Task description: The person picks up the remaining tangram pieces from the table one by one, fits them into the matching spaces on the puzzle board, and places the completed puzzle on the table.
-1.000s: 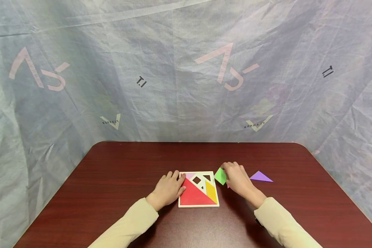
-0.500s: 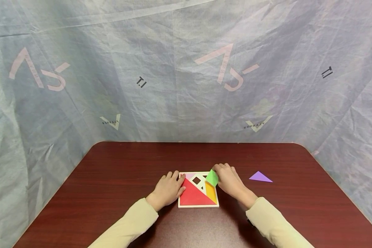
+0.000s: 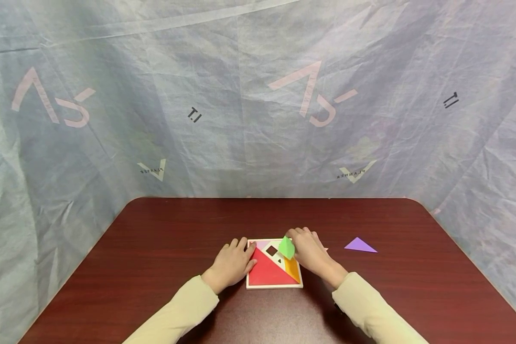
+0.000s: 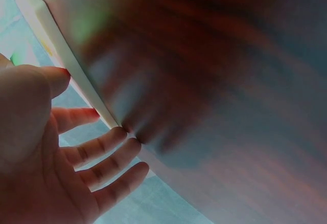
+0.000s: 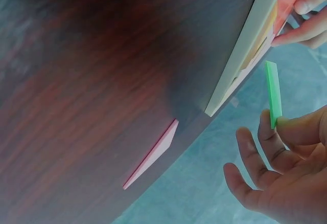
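Between thumb and index finger my right hand [image 3: 311,253] pinches a green square tangram piece [image 3: 286,248], tilted above the right part of a white puzzle board [image 3: 275,287]. The right wrist view shows this green piece [image 5: 274,91] edge-on, apart from the board. My left hand [image 3: 231,264] rests at the board's left edge, with thumb and index finger on the red piece [image 3: 268,268]. Fairly straight fingers show in the left wrist view. A yellow piece [image 3: 293,271] and a lilac piece [image 3: 261,244] lie in the board. Dark square and triangular openings show in its white surface.
Right of the board, a purple triangle [image 3: 360,245] lies on the dark red-brown table [image 3: 176,229]. A pink triangle [image 5: 153,155] lies nearer the board, mostly behind my right hand in the head view. A grey printed cloth [image 3: 241,119] hangs behind the table.
My right hand has carried the green square leftward from beside the board to over its upper right part. My left hand has stayed at the board's left edge.
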Motion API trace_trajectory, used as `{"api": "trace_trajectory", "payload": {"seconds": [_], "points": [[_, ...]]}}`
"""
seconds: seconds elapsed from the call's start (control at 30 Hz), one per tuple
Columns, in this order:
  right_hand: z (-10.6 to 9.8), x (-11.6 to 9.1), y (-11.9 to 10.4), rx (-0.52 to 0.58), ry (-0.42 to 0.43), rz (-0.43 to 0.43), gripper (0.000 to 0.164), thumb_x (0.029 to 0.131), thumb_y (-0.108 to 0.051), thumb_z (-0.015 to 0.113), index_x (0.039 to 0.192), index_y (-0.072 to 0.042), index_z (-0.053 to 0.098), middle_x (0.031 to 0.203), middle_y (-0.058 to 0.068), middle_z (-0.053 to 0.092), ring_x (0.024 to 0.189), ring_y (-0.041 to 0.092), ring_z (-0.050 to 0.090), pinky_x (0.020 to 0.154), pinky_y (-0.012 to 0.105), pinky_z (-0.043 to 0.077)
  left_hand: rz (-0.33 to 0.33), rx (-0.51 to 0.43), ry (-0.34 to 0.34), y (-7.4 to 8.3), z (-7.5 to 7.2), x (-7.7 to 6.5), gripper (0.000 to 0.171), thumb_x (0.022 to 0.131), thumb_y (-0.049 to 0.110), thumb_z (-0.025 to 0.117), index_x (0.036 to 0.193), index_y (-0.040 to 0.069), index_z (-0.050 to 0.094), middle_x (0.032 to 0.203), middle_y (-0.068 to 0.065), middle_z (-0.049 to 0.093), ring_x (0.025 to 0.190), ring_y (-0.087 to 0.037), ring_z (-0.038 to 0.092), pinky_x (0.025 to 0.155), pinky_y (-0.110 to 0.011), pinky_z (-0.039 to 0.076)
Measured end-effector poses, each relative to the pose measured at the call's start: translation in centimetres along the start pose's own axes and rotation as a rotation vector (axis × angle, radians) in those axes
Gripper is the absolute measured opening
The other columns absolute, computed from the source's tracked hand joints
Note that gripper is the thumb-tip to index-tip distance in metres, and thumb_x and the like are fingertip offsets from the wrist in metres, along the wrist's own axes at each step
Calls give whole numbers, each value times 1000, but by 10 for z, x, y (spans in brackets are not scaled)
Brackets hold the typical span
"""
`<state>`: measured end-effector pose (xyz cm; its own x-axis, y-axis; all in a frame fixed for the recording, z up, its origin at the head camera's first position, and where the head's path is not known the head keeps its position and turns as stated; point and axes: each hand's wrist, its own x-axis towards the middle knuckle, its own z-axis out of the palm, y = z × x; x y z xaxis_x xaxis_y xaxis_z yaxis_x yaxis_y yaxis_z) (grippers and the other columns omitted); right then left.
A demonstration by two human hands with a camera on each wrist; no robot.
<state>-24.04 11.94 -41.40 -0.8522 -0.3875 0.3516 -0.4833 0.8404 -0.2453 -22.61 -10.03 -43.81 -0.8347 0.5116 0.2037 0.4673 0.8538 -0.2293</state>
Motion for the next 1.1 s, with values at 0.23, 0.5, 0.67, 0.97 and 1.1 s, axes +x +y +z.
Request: {"api": "trace_trajectory", "payload": {"seconds": [0.23,0.5,0.67,0.97,1.1], "points": [[5,3,-5,-2,-4,-12,27,69,4,69,93,-7,63,86,5,64,77,23,51,70,42,41,-1,0,-3,0,0,-1,44,90,42,50,125,15,56,110,-10,52,93,-24,52,73,-36,47],[8,8,-11,20,-20,-1,22,71,-1,70,91,-7,63,86,5,63,78,24,52,71,43,41,-1,-4,-12,0,0,-1,45,90,42,50,125,14,55,110,-10,52,94,-24,52,73,-37,47],[10,12,-14,12,-49,9,25,71,4,66,94,-6,63,89,6,64,82,25,53,70,41,40,2,-3,-13,0,0,-1,45,90,42,50,125,15,55,109,-10,52,93,-24,52,73,-37,47],[12,16,-19,17,-64,7,27,70,6,63,94,-6,64,90,6,65,83,25,54,73,42,41,4,2,-15,1,-1,0,45,90,42,50,125,15,55,110,-10,52,93,-23,52,73,-36,47],[14,18,-21,16,-74,9,26,71,5,62,95,-6,64,91,7,65,84,25,54,74,43,42,6,10,-16,1,-1,0,45,90,43,50,125,15,55,110,-10,52,92,-23,52,73,-36,48]]}}
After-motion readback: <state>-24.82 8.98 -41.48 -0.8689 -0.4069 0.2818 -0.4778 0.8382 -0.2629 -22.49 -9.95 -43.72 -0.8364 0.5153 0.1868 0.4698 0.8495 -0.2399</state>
